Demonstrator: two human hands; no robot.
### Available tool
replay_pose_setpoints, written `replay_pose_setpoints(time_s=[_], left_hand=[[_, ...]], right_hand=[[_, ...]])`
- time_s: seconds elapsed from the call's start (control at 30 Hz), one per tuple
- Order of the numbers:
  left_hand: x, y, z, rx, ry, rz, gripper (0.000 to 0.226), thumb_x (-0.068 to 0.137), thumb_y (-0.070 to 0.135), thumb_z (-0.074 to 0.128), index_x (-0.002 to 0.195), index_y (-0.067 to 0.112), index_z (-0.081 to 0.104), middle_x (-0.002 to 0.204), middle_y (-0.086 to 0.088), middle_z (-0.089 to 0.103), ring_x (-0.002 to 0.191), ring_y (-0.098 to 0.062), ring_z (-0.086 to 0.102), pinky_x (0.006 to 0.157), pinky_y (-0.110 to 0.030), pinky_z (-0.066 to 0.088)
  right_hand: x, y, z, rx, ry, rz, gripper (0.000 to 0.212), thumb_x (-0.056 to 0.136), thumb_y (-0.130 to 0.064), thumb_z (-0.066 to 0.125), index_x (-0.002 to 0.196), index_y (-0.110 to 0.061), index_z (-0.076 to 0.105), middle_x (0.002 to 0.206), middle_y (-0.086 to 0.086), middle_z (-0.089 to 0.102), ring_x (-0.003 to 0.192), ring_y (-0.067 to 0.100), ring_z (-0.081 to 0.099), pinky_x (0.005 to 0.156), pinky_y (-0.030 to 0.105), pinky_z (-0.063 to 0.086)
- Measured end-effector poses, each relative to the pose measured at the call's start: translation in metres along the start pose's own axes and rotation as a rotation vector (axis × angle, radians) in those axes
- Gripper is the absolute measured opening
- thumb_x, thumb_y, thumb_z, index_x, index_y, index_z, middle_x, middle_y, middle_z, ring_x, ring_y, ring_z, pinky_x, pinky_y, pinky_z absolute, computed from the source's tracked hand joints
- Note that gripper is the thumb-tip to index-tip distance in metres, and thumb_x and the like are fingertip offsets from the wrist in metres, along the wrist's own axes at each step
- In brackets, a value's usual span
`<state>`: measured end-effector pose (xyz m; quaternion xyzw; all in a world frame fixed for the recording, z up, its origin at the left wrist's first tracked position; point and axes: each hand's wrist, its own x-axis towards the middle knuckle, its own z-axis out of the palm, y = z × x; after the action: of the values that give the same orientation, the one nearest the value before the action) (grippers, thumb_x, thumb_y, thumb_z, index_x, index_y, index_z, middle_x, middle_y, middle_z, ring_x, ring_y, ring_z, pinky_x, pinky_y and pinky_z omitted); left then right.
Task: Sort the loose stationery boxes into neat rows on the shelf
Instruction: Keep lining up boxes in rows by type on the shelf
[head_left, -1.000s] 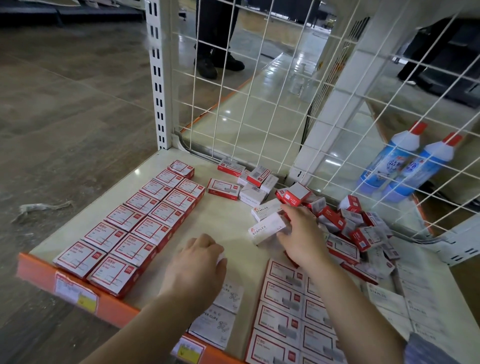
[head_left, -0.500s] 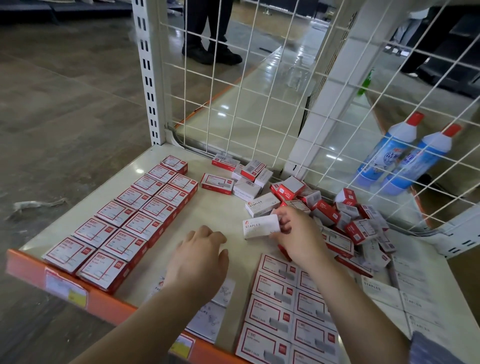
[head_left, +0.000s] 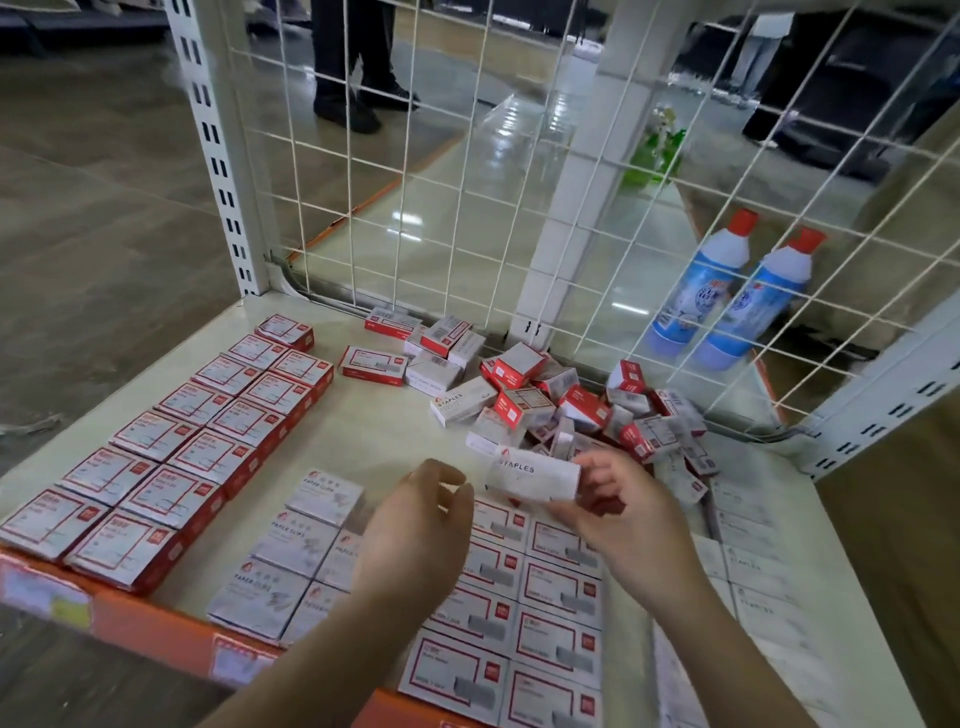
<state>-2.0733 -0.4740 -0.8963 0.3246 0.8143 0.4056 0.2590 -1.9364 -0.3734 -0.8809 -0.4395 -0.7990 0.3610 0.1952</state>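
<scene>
While right hand (head_left: 618, 512) pinches it | staples box (head_left: 532, 475): white, oblong, tilted

I see a white staples box (head_left: 532, 475) lifted off the shelf (head_left: 363, 431), long side roughly level, label up. Loose heap of red-and-white boxes (head_left: 566, 410) against the back mesh. Two red-box rows (head_left: 171, 447) flat at left; white paper-clip boxes (head_left: 296, 551) near front.

The shelf (head_left: 363, 436) is cream with an orange front edge (head_left: 156, 629). Boxes (head_left: 208, 457) in rows are white with red borders; the pile (head_left: 561, 405) mixes red and white. One white box (head_left: 532, 475) reads STAPLES (black letters). Two bottles (head_left: 727, 296) are blue-and-white, red-capped, behind white mesh (head_left: 467, 208).
</scene>
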Motion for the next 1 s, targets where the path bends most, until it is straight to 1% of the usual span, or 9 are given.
replay_pose_setpoints(time_s=[0.07, 0.17, 0.23, 0.37, 0.47, 0.63, 0.77, 0.9, 1.0], left_hand=[[-0.002, 0.003, 0.003, -0.108, -0.012, -0.024, 0.024, 0.095, 0.028, 0.045, 0.117, 0.024, 0.054, 0.102, 0.002, 0.066, 0.084, -0.013, 0.065, 0.071, -0.029, 0.057], [-0.006, 0.003, 0.007, -0.152, -0.027, 0.016, 0.027, 0.095, 0.027, 0.046, 0.119, 0.021, 0.057, 0.102, 0.002, 0.065, 0.084, -0.012, 0.065, 0.068, -0.026, 0.057], [-0.008, 0.001, 0.009, -0.153, -0.036, 0.057, 0.028, 0.095, 0.026, 0.048, 0.119, 0.020, 0.059, 0.099, 0.004, 0.066, 0.085, -0.012, 0.065, 0.069, -0.025, 0.056], [-0.013, -0.001, 0.012, -0.152, -0.039, 0.103, 0.026, 0.093, 0.020, 0.052, 0.118, 0.019, 0.058, 0.094, 0.009, 0.064, 0.082, -0.007, 0.061, 0.058, -0.011, 0.048], [-0.014, -0.002, 0.013, -0.175, -0.066, 0.094, 0.028, 0.089, 0.014, 0.059, 0.116, 0.020, 0.057, 0.093, 0.011, 0.062, 0.086, -0.005, 0.059, 0.068, -0.013, 0.051], [-0.014, -0.001, 0.013, -0.202, -0.072, 0.087, 0.027, 0.085, 0.012, 0.063, 0.108, 0.025, 0.054, 0.092, 0.010, 0.062, 0.085, -0.005, 0.059, 0.067, -0.013, 0.051], [-0.016, 0.001, 0.014, -0.224, -0.058, 0.079, 0.026, 0.085, 0.013, 0.063, 0.101, 0.029, 0.050, 0.091, 0.011, 0.062, 0.085, -0.004, 0.059, 0.066, -0.012, 0.051], [-0.015, -0.001, 0.014, -0.206, -0.069, 0.089, 0.020, 0.088, 0.016, 0.059, 0.101, 0.028, 0.051, 0.091, 0.011, 0.061, 0.084, -0.005, 0.060, 0.064, -0.012, 0.052], [-0.015, -0.001, 0.015, -0.177, -0.078, 0.097, 0.016, 0.091, 0.018, 0.055, 0.102, 0.029, 0.050, 0.093, 0.013, 0.061, 0.085, -0.004, 0.059, 0.064, -0.011, 0.051]], right_hand=[[-0.007, 0.006, -0.002, 0.023, -0.017, 0.014, 0.035, 0.071, -0.021, 0.077, 0.089, -0.040, 0.055, 0.086, -0.015, 0.063, 0.079, -0.005, 0.057, 0.067, 0.012, 0.048], [-0.016, 0.014, -0.002, 0.088, -0.013, 0.015, 0.033, 0.070, -0.020, 0.078, 0.093, -0.037, 0.060, 0.086, -0.018, 0.065, 0.078, -0.004, 0.058, 0.071, 0.018, 0.048], [-0.020, 0.017, -0.002, 0.093, -0.004, -0.006, 0.034, 0.069, -0.022, 0.078, 0.094, -0.036, 0.061, 0.088, -0.021, 0.064, 0.080, -0.003, 0.058, 0.072, 0.016, 0.048], [-0.023, 0.019, -0.002, 0.109, 0.006, -0.040, 0.037, 0.070, -0.018, 0.078, 0.096, -0.037, 0.060, 0.088, -0.021, 0.064, 0.081, -0.002, 0.058, 0.071, 0.013, 0.048], [-0.024, 0.020, -0.002, 0.109, 0.009, -0.036, 0.042, 0.072, -0.015, 0.076, 0.099, -0.041, 0.058, 0.086, -0.015, 0.065, 0.080, -0.002, 0.058, 0.071, 0.014, 0.048], [-0.024, 0.020, -0.002, 0.122, 0.018, -0.050, 0.047, 0.076, -0.011, 0.073, 0.108, -0.040, 0.056, 0.090, -0.013, 0.066, 0.084, -0.004, 0.058, 0.074, 0.011, 0.047], [-0.024, 0.018, -0.002, 0.120, 0.024, -0.062, 0.052, 0.076, -0.009, 0.073, 0.099, -0.050, 0.050, 0.089, -0.015, 0.066, 0.085, -0.006, 0.058, 0.075, 0.009, 0.047], [-0.026, 0.019, -0.003, 0.103, 0.007, -0.052, 0.047, 0.075, -0.011, 0.074, 0.096, -0.047, 0.053, 0.088, -0.013, 0.066, 0.083, -0.005, 0.058, 0.072, 0.013, 0.048], [-0.027, 0.020, -0.005, 0.103, 0.002, -0.037, 0.044, 0.074, -0.012, 0.076, 0.090, -0.046, 0.053, 0.085, -0.012, 0.066, 0.081, -0.005, 0.058, 0.070, 0.011, 0.046]])
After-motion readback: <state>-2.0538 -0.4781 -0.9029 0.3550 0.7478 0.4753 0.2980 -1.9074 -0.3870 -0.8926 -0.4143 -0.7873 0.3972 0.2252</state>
